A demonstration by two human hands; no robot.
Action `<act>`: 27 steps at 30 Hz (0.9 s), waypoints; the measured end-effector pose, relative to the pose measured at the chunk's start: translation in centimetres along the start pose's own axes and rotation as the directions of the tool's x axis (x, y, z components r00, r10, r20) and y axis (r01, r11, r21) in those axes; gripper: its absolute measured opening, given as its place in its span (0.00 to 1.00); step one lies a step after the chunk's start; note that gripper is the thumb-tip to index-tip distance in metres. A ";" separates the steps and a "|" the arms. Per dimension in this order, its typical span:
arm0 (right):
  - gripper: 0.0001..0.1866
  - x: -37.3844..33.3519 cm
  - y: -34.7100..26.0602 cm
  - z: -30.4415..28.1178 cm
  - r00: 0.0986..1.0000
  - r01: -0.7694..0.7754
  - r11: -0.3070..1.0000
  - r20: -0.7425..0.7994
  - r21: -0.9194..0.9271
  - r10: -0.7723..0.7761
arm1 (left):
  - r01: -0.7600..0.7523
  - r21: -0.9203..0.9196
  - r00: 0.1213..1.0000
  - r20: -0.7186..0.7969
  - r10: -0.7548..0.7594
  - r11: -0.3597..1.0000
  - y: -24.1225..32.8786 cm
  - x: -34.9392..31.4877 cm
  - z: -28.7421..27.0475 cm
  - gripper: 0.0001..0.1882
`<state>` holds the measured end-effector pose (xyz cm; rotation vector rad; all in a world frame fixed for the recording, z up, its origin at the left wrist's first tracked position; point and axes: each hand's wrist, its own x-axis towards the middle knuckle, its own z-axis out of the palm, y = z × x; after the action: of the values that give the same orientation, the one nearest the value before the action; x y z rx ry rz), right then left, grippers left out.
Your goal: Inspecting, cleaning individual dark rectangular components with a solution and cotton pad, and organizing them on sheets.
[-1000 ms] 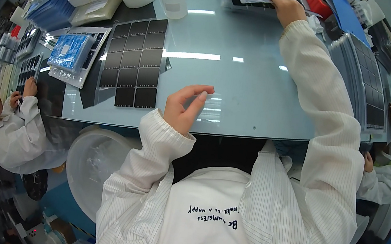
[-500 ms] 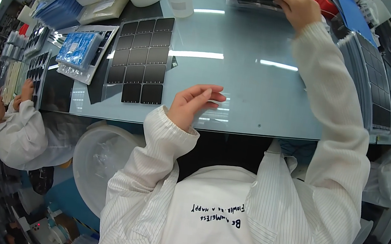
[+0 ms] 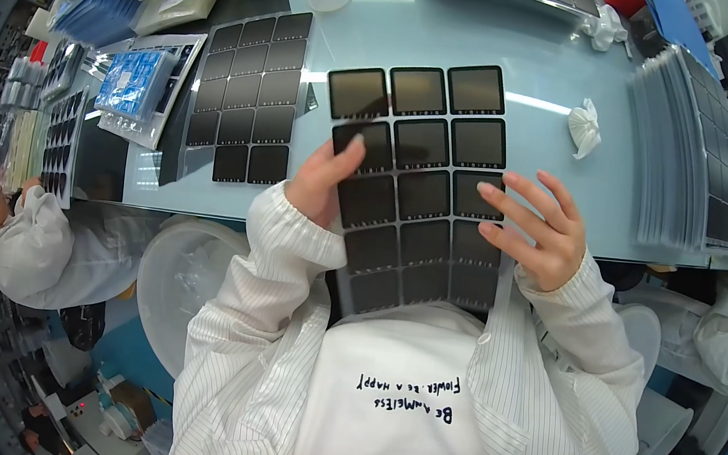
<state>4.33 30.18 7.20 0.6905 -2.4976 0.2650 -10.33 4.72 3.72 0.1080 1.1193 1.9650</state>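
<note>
While the left hand (image 3: 319,182) has its grip closed on the left edge of the dark gridded sheet (image 3: 422,143), the right hand (image 3: 542,229) is open, fingers spread over the right edge; whether they touch, I can't tell. The sheet reaches past the near edge of the counter (image 3: 554,68), between a similar panel (image 3: 258,89) and a white bundle (image 3: 585,130).

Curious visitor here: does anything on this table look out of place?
Possibly the crumpled white scrap on the tabletop, right of the black-squared sheet in the left hand: among flat sheets, it resembles litter.
</note>
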 end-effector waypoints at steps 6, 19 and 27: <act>0.17 -0.5 0.3 -0.2 0.940 -0.316 0.948 -0.120 0.040 0.318 | -0.230 0.193 0.973 0.049 0.225 0.954 -0.1 -0.6 2.1 0.18; 0.11 0.0 -0.5 -0.4 0.443 -0.455 0.085 0.143 0.886 0.885 | -0.371 0.459 0.908 -0.004 0.419 0.807 1.4 -3.0 2.0 0.05; 0.09 -1.8 -0.5 -1.2 0.485 -0.475 0.236 0.029 0.848 0.874 | -0.448 0.661 0.843 0.089 0.530 0.602 2.6 -4.4 3.4 0.10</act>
<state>6.43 30.87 7.26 -0.3638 -1.9043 1.7442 -7.62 3.27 9.03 0.7734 2.0108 1.9335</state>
